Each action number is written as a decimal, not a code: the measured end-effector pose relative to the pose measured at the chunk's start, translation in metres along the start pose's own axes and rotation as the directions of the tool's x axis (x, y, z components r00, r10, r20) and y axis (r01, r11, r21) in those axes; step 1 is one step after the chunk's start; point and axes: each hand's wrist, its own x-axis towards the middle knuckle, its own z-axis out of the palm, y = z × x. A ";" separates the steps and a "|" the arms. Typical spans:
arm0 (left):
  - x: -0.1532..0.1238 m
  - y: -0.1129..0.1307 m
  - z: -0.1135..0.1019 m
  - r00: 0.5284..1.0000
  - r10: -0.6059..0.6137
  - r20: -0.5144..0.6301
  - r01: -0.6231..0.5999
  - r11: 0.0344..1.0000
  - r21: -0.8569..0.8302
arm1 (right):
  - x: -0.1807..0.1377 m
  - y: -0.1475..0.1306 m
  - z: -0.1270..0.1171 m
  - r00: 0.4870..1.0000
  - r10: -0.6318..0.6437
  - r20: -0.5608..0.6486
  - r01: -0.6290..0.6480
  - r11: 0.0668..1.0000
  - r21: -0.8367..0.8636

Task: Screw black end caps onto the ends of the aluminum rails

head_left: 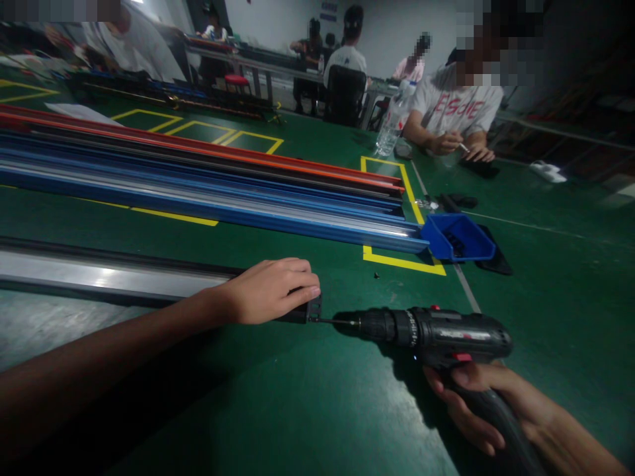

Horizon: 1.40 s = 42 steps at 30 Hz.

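Note:
My left hand (275, 291) is closed over the right end of a long black and silver metal profile (114, 274), which lies on the green table. A small black end cap (314, 308) sits at that end, just beyond my fingertips. In my right hand (491, 403) is a black cordless drill (446, 334), gripped by its handle and lying sideways, pointing left. Its long thin bit (340, 322) reaches the lower corner of the end cap. Whatever screw is at the tip is too small to make out.
Behind lie several long blue profiles (248, 205) and an orange one (278, 155). A blue bin (459, 241) with small dark parts stands at their right ends. A tiny dark piece (376, 275) lies on the table. Across it, a person (456, 112) sits near a plastic bottle (391, 122).

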 end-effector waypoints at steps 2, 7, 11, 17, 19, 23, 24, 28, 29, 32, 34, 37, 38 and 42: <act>0.000 0.000 0.000 1.000 -0.003 0.001 0.003 1.000 0.000 | 0.000 0.001 -0.002 1.000 0.006 0.007 -0.006 1.000 -0.005; 0.001 0.001 0.000 1.000 -0.008 0.012 0.008 1.000 0.011 | -0.001 0.006 -0.008 0.999 -0.018 0.036 0.017 1.000 0.006; 0.001 0.000 0.000 1.000 -0.010 0.010 0.010 1.000 0.005 | -0.001 0.005 -0.007 1.000 0.009 -0.004 -0.009 1.000 0.005; 0.000 0.000 -0.001 1.000 0.000 0.001 0.000 1.000 0.010 | 0.000 0.001 -0.002 1.000 0.017 -0.018 -0.017 1.000 0.004; 0.000 0.000 -0.001 1.000 0.001 -0.002 -0.001 1.000 0.016 | 0.000 0.000 -0.002 1.000 0.025 -0.015 -0.025 1.000 0.012; 0.000 0.001 -0.001 1.000 0.002 -0.008 -0.002 1.000 0.022 | -0.001 -0.001 0.000 1.000 0.029 -0.002 -0.029 0.999 0.028; 0.000 0.002 -0.001 1.000 0.003 -0.008 -0.003 1.000 0.020 | -0.001 -0.001 0.001 1.000 0.027 0.001 -0.027 0.999 0.029; -0.004 0.003 -0.004 0.999 0.050 0.007 -0.050 0.998 0.028 | -0.001 -0.002 0.002 1.000 0.029 0.003 -0.029 0.999 0.042; -0.005 0.003 -0.004 0.997 0.079 0.019 -0.079 0.996 0.044 | 0.000 -0.002 0.002 1.000 0.029 0.005 -0.029 0.998 0.047; -0.008 0.003 -0.005 0.987 0.150 0.054 -0.155 0.983 0.103 | 0.000 -0.002 0.002 0.999 0.030 0.018 -0.031 0.998 0.057; -0.008 0.003 -0.004 0.987 0.148 0.064 -0.155 0.981 0.119 | 0.000 -0.002 0.001 1.000 0.017 0.026 -0.019 0.998 0.055; -0.007 0.002 -0.002 0.990 0.125 0.058 -0.131 0.986 0.105 | 0.000 -0.001 0.001 1.000 0.001 0.019 -0.002 0.999 0.050; -0.006 0.002 -0.001 0.991 0.126 0.051 -0.130 0.987 0.099 | 0.000 -0.001 0.001 1.000 0.000 0.016 -0.001 0.999 0.046; -0.006 0.001 0.000 0.990 0.136 0.036 -0.139 0.987 0.083 | 0.000 -0.001 0.004 1.000 -0.008 -0.007 0.008 1.000 0.019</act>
